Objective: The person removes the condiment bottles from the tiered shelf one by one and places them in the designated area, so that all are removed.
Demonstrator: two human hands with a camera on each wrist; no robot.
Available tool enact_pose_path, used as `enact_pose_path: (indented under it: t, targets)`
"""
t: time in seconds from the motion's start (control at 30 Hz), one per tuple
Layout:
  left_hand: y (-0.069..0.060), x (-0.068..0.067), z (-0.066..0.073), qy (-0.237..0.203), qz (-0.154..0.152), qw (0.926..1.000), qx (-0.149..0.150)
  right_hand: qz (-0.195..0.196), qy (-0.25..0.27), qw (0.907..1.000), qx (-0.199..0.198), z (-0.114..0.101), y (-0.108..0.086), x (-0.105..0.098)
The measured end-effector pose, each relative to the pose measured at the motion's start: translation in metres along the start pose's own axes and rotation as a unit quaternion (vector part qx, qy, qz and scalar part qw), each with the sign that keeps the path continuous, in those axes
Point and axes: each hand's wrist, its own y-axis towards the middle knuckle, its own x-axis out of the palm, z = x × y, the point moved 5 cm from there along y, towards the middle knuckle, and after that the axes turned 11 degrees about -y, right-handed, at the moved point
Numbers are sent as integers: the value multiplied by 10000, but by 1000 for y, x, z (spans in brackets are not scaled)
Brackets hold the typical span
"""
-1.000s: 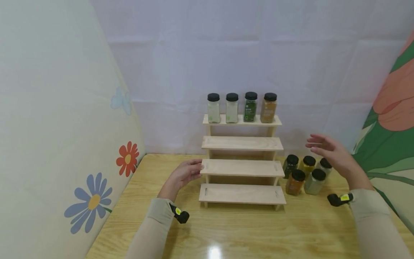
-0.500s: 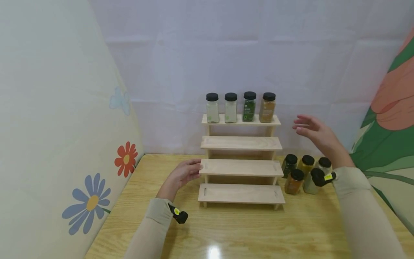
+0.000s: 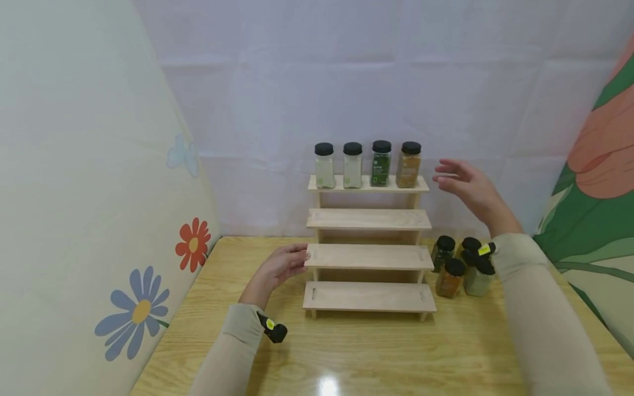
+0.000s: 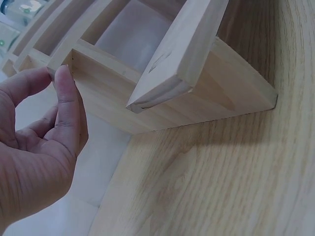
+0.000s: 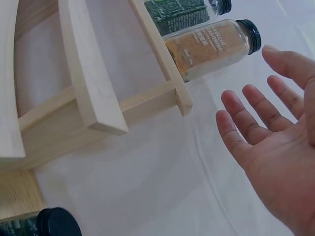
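Observation:
A stepped wooden display rack [image 3: 369,257] stands on the table with several black-capped spice jars upright along its top tier. My left hand [image 3: 281,269] is at the rack's left side; in the left wrist view its thumb and a finger pinch the end of a shelf board [image 4: 61,56]. My right hand [image 3: 470,187], fingers spread and holding nothing, hovers right of the top tier. Nearest to it is a jar of orange-brown seasoning [image 3: 408,166], apart from the fingertips [image 5: 269,51]. Left of that jar stand a green-herb jar [image 3: 381,165] and two pale jars, one the middle pale jar [image 3: 353,166].
More spice jars stand on the table right of the rack, among them an orange jar [image 3: 451,279] and a dark jar [image 3: 443,254]. My right sleeve [image 3: 525,275] and its wrist camera partly cover that group. A white cloth [image 3: 267,110] hangs behind.
My right hand has moved left and up, from above the table jars toward the top tier's right end. The left hand has stayed at the rack's side. The jars have not moved.

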Motion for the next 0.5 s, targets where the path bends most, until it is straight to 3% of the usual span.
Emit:
enact_pose_path:
  t: [0.5]
  targets:
    - [1,-1,-1,30,82,9999,-143,69,946,9955,63,-11,32,8]
